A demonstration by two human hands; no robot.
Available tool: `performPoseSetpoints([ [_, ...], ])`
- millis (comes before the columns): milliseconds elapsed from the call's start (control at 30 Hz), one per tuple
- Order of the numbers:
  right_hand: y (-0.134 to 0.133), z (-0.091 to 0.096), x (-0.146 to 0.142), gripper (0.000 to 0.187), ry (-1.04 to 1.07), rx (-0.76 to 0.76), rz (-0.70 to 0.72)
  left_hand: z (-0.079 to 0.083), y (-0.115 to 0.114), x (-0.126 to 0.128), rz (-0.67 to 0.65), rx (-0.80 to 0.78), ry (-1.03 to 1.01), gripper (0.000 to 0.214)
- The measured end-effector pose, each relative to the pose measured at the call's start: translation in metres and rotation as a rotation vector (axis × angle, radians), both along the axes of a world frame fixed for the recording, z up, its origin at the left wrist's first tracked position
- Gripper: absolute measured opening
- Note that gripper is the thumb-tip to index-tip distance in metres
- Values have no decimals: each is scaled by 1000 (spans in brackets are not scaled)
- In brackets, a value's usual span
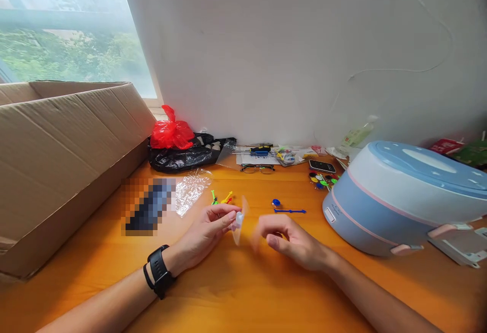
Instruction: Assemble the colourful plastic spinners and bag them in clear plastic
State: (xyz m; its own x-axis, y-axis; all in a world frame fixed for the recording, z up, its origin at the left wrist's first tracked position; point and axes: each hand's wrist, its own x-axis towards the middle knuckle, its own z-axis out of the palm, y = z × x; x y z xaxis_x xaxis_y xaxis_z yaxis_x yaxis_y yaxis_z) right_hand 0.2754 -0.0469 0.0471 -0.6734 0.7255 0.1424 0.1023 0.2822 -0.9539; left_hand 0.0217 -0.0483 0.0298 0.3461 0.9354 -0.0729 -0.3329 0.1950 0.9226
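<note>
My left hand [213, 231] pinches a small whitish toy propeller [239, 219] by its hub, between thumb and fingers. Its thin blades show as a pale, see-through blur standing on edge. To the right of it, my right hand [291, 239] hovers apart from the propeller, empty, with curved fingers and the thumb held away from them; the foremost finger is smeared by motion. Beyond the right hand lie a blue plastic stick [289, 211] and a round blue piece [276, 202]. Yellow and orange plastic sticks [228, 197] and a green one [213, 196] lie behind my left hand.
A large cardboard box [76, 135] stands at left; a blue-and-white lunch box [399, 201] at right. Along the wall are a red plastic bag [172, 133], a black bag [182, 159], glasses [257, 169], screwdrivers [259, 152], a phone [322, 166] and coloured discs [323, 183]. Clear wrap [193, 191] lies left.
</note>
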Motion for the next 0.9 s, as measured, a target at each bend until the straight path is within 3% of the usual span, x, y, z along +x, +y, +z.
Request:
performPoseSetpoints([
  [100,3,5,7,80,-15,-81,214,-1,0,0,15,-21,-38,28],
  [367,8,-3,8,72,82,36,-7,1,1,1,-22,-62,-102,22],
  [567,10,-10,8,68,125,38,-66,5,0,2,-50,-72,-100,29],
  [900,12,-14,7,65,139,29,-97,7,-2,2,-77,-68,-108,21],
])
